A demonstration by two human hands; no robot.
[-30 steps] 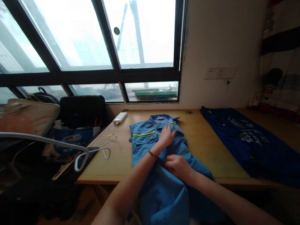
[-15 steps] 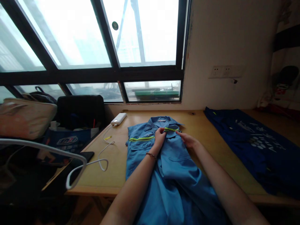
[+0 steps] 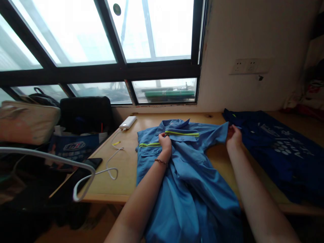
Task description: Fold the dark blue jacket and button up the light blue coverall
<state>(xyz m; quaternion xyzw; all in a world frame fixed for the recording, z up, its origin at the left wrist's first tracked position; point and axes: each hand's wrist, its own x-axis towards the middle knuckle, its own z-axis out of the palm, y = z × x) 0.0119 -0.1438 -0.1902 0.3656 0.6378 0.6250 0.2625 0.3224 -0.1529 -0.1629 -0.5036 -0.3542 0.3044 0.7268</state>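
Observation:
A light blue work shirt [image 3: 192, 175] with yellow-green reflective stripes lies on the wooden table [image 3: 126, 162], its lower part hanging over the front edge. My left hand [image 3: 165, 141], with a bracelet on the wrist, pinches the shirt's front near the chest stripe. My right hand [image 3: 233, 137] grips the end of the shirt's right sleeve and holds it stretched out to the right, close to a dark blue garment [image 3: 278, 152].
A white power bank [image 3: 128, 122] with a white cable [image 3: 111, 165] lies at the table's left. A dark phone [image 3: 91, 163] rests near the left edge. Bags [image 3: 27, 123] and a black case [image 3: 86, 113] stand at the left. A white hanger [image 3: 50, 160] juts in.
My right hand went from the shirt's chest out to the right, pulling the sleeve open. My left hand stayed on the shirt front. The view tilted down slightly.

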